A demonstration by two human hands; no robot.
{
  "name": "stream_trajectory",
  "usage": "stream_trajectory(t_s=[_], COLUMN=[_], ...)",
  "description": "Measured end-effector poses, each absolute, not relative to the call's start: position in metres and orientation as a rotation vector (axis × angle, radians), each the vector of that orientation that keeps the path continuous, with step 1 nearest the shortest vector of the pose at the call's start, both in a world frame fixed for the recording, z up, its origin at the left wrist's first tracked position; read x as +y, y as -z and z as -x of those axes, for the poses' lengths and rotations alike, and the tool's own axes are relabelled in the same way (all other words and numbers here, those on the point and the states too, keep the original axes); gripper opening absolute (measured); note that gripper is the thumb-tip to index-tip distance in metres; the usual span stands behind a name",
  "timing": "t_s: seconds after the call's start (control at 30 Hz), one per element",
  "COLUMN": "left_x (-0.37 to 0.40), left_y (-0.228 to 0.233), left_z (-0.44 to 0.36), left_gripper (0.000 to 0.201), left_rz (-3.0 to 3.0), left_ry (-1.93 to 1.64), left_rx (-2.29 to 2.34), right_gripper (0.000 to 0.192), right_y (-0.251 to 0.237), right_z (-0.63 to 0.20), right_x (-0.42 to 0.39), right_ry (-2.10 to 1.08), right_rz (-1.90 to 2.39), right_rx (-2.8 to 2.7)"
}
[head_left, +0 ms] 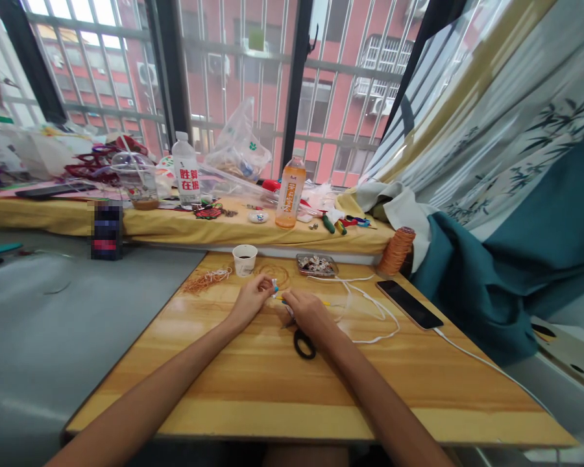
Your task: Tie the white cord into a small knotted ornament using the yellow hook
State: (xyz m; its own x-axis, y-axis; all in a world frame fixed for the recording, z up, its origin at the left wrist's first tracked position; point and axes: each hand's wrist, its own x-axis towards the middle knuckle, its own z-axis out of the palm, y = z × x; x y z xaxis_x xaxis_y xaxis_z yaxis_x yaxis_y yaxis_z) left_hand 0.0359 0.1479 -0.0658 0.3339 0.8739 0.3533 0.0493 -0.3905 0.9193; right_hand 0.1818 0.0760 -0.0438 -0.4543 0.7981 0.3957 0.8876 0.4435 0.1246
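The left hand [255, 292] pinches a white piece [274, 283]; the right hand [302, 306] grips a yellow tool [326, 303]. I'd hold the piece firm, the tool lightly.

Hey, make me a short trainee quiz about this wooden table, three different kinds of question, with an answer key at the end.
1. True or false: the white paper cup stands left of the orange thread spool.

2. Multiple choice: seen from this camera, where does the phone lie relative to the clear tray?
A) To its left
B) To its right
C) Inside it

3. Fill in: the ____ hand grips the thin yellow tool.

Key: 1. True. 2. B. 3. Right hand.
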Motion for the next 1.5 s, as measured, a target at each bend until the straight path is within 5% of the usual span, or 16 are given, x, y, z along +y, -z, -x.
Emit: stream_trajectory(t_s=[0.47,0.7,0.87,1.1,1.3,1.5], left_x=[0.15,0.152,0.151,0.147,0.143,0.146], left_y=[0.071,0.076,0.074,0.066,0.059,0.064], left_z=[-0.039,-0.04,-0.04,-0.04,-0.037,-0.035], left_gripper=[0.026,0.031,0.027,0.032,0.045,0.034], left_rz=[-1.512,-1.543,-1.545,-1.472,-1.488,-1.664], left_ry=[-0.972,-0.987,-0.992,-1.027,-0.894,-0.875], left_rx=[0.779,0.827,0.863,0.841,0.754,0.766], right_gripper=[0.019,0.029,0.031,0.026,0.022,0.018], right_y=[0.023,0.007,0.017,0.015,0.037,0.042], right_z=[-0.196,-0.288,-0.333,-0.251,-0.193,-0.188], right_x=[0.068,0.059,0.05,0.07,0.075,0.071], right_ry=[0.382,0.465,0.079,0.722,0.758,0.673], right_rz=[1.784,2.44,2.73,2.083,1.46,1.231], right_rx=[-2.287,-1.169,-0.741,-1.428,-2.24,-2.472])
